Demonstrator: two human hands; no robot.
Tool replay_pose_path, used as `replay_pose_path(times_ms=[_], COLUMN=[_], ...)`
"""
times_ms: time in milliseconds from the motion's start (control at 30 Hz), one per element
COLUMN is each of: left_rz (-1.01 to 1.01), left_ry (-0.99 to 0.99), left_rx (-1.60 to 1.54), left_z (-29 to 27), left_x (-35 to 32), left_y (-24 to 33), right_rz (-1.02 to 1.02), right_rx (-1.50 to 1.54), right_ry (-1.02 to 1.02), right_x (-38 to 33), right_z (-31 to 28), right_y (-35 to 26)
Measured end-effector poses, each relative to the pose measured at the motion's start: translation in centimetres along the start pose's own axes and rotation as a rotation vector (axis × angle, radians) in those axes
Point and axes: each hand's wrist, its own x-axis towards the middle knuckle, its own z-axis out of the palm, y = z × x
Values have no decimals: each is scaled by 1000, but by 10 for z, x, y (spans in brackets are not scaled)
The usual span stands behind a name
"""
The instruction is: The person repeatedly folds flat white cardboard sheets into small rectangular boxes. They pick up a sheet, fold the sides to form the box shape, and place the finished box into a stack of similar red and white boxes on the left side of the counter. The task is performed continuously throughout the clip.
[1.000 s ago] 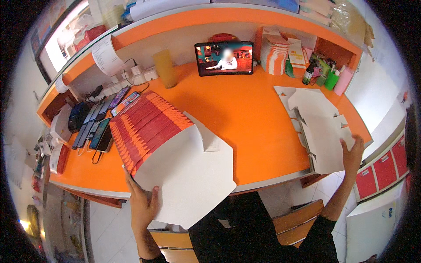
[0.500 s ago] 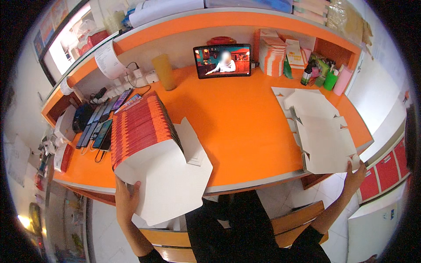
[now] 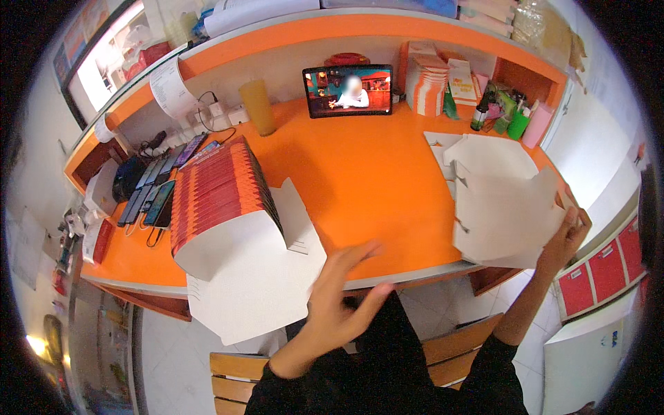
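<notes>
My left hand is in mid-air in front of the table's front edge, thumb and fingers spread, with nothing in it. Just left of it leans a nested stack of folded cardboard box blanks, red and orange outside, its white inner face jutting past the table edge. On the right side of the table, my right hand grips the right edge of a flat white cardboard box blank. That blank is slightly blurred, bent up at its right side, and lies over other white blanks.
A tablet playing a video stands at the back of the orange table. Several phones with cables lie at left, near a yellow cup. Folded cartons, a green holder and bottles stand back right.
My left hand has let go of the box stack and moved right, opening. My right hand has shifted slightly up and right, lifting the blank's right edge.
</notes>
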Motion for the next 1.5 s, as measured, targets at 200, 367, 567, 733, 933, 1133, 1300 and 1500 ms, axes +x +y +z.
replay_pose_path(times_ms=[200,367,567,733,933,1133,1300,1500], left_rz=[-170,104,138,-7,107,151,-378,-286], left_ry=[-178,-430,-221,-244,-335,-230,-213,-147], left_rx=[-730,233,658,678,610,-80,-1294,-1546], left_z=[93,119,142,182,211,180,129,114], left_x=[100,86,56,57,60,102,136,117], left_y=[-3,-11,-34,-18,-4,5,0,16], right_rz=[-228,46,127,368,851,198,-437,-492], right_rx=[391,69,-55,41,757,69,180,62], right_ry=[-412,-79,214,71,-14,-622,-979,-752], right_x=[-24,-51,-93,-74,1,44,-13,-29], right_z=[38,22,-13,-21,0,-4,0,7], right_y=[-65,-78,-60,-5,56,-39,-117,-150])
